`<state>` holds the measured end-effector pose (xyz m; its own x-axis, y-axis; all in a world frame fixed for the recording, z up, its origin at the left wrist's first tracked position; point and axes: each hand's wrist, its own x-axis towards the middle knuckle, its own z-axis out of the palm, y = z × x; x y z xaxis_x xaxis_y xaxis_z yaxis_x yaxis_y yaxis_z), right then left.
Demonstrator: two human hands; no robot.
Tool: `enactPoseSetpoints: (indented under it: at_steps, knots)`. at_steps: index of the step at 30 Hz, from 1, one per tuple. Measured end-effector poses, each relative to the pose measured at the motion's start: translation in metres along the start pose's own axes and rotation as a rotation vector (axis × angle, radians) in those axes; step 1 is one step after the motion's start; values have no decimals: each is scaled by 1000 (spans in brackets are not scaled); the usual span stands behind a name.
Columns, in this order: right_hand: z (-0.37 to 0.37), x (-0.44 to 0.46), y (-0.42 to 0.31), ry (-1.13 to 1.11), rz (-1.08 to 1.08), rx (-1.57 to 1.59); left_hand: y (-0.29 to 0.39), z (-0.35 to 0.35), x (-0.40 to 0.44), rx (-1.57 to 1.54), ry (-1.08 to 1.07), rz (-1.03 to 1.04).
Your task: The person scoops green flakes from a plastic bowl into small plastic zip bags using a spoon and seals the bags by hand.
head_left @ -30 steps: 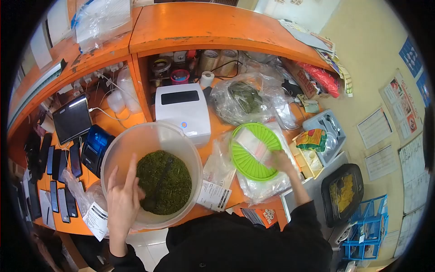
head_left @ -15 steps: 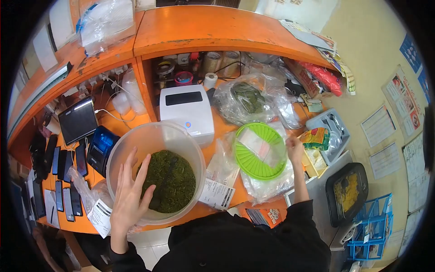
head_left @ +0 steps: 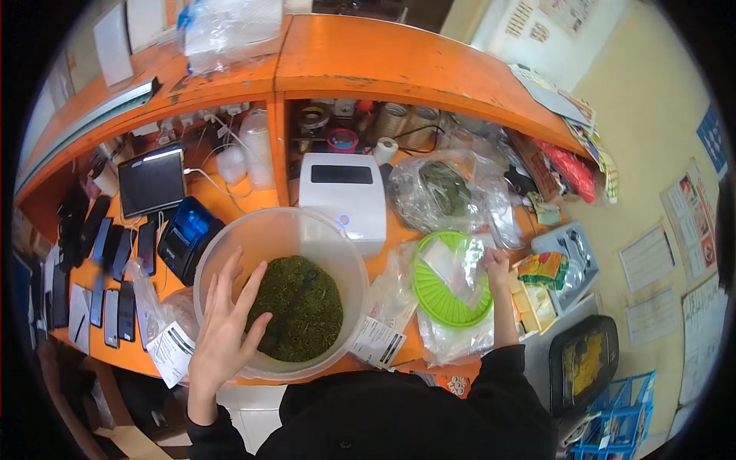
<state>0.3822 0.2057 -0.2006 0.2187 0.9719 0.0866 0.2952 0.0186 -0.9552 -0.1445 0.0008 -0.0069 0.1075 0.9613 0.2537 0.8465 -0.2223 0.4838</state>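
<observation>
My left hand point(head_left: 226, 326) is open, fingers spread, at the near left side of a translucent plastic tub point(head_left: 354, 264). Whether it touches the tub wall I cannot tell. Inside the tub lie chopped dark green herbs point(head_left: 307, 326) with a dark-handled utensil point(head_left: 295, 305) resting on them. To the right, a bright green ribbed lid point(head_left: 441, 295) lies on clear plastic. My right hand point(head_left: 498, 268) is closed at the lid's right edge, pinching a clear plastic bag point(head_left: 469, 276) that spreads over the lid. A small white packet point(head_left: 440, 257) lies at the bag's left end.
Behind the tub stands a white machine point(head_left: 343, 199). A clear bag of greens point(head_left: 445, 188) sits right of it. Several phones point(head_left: 111, 314) and a tablet point(head_left: 152, 182) are at left. A grey cutlery tray point(head_left: 586, 257), a yellow-green packet point(head_left: 543, 268) and a black food tray point(head_left: 586, 356) are at right.
The view has shifted, so the counter sits further right and lower. My right hand now draws the clear bag up at the lid's right side. My left hand stays spread by the tub.
</observation>
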Motion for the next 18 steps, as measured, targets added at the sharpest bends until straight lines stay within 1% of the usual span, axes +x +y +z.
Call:
enactPoseSetpoints:
  at_steps: [3, 4, 5, 7, 8, 9, 10, 11, 13, 15, 18]
  knots:
    - [5, 9, 5, 150, -383, -550, 2, -3, -1, 97, 18, 8]
    - [1, 10, -7, 57, -375, -719, 5, -4, 0, 124, 37, 15]
    - [9, 2, -37, -9, -317, -549, 8, -5, 1, 152, 58, 23]
    - [48, -35, -123, -144, -202, -200, 13, 0, 5, -115, 71, -6]
    - [69, -57, -167, -172, -226, -128, 16, 4, 8, -242, 84, -20]
    - [91, -80, -207, -203, -250, -54, 23, 10, 13, -398, 156, 55]
    - [112, -102, -235, -230, -323, -19, 25, 17, 13, -551, 82, 53]
    - [133, -122, -253, -257, -396, 21, 33, 20, 13, -711, 12, 33]
    - [174, -153, -271, -406, -682, 41, 49, 24, 14, -924, -6, 17]
    - [205, -175, -291, -610, -788, 57, 59, 32, 11, -1074, 156, -1]
    - [232, -185, -295, -747, -744, 333, 49, 39, 0, -1100, 421, -55]
